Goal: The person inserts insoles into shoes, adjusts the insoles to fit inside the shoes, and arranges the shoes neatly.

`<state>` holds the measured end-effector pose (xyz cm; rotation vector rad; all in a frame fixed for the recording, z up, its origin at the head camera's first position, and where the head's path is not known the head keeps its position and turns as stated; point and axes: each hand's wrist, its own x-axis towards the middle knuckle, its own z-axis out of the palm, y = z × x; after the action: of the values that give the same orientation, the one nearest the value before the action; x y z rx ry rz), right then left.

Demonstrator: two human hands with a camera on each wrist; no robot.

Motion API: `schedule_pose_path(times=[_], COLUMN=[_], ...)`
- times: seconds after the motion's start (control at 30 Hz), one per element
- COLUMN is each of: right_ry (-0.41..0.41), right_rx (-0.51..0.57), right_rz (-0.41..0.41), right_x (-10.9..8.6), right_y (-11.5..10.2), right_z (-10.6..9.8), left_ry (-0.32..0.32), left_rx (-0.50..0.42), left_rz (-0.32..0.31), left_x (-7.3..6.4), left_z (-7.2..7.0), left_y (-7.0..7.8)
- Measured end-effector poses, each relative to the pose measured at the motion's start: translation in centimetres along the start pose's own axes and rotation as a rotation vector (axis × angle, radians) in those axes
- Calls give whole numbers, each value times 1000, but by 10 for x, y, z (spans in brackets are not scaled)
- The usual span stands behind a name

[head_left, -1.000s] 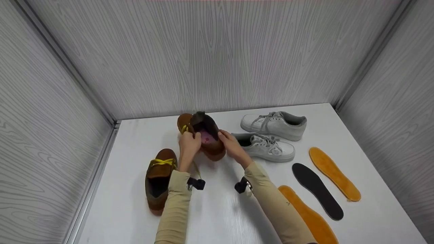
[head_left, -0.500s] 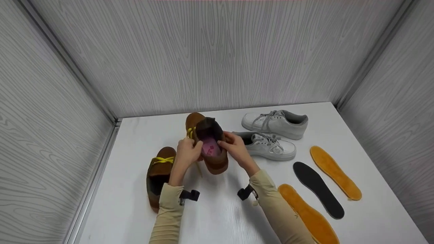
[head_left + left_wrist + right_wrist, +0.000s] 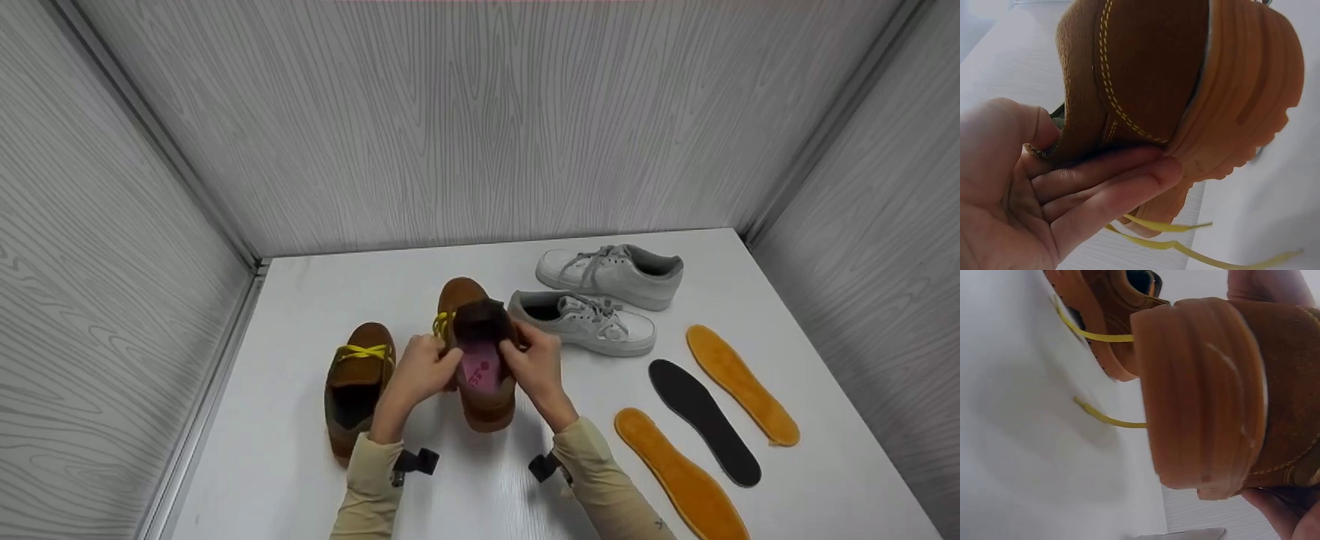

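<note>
Both hands hold a brown suede shoe (image 3: pixel 487 412) above the white table, its heel towards me and its opening facing up. My left hand (image 3: pixel 422 369) pinches the left collar, thumb at the inner rim and fingers against the outer side, as the left wrist view shows on the shoe (image 3: pixel 1151 67). On the opposite collar, my right hand (image 3: pixel 538 367) pinches with its thumb inside. A pink insole (image 3: pixel 480 365) with red marks lies within the shoe; its front part is hidden. Yellow lace ends (image 3: pixel 1230 261) hang loose below. The right wrist view shows the thick rubber heel (image 3: pixel 1196 394).
The matching brown shoe (image 3: pixel 360 373), with tied yellow laces, stands at left. Two white sneakers (image 3: pixel 615 274) are at the back right. Two orange insoles (image 3: pixel 739 382) and one black insole (image 3: pixel 705 420) lie at right. Grey wood-grain walls (image 3: pixel 480 127) enclose the table.
Both hands have brought the brown shoe towards me and slightly right. It has turned straighter, so more of the pink insole shows. The other shoes and the loose insoles stay put.
</note>
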<state>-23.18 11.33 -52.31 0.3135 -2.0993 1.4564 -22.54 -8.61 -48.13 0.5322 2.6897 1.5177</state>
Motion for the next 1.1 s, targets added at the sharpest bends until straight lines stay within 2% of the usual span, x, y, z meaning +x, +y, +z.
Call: schedule_pose_path(times=[0.17,0.33,0.47,0.6,0.83,1.0,1.1], right_ry=[68,118,159,189,217,243,249], right_rx=[-6,-11,3,10,19,-1,-5], right_rz=[-70,-111,-111,-75,-46,-51,-71], right_x=[-19,-39,-54,-67,-82,-90,-88], right_y=[0,-4,-21,-31,-20,-14,-10], right_z=[-2,-6,-11,-15,-13,-13,-13], left_ry=[-36,-47,-68,-99,-128,-138,-139], left_rx=[-18,-23,-33,-52,-78,-70,-61], left_rz=[20,34,21,0,-36,-40,-32], left_x=[-11,-24,-34,-41,-44,-46,-42], left_z=[5,13,22,32,46,53,56], left_y=[0,-3,-9,-16,-29,-35,-37])
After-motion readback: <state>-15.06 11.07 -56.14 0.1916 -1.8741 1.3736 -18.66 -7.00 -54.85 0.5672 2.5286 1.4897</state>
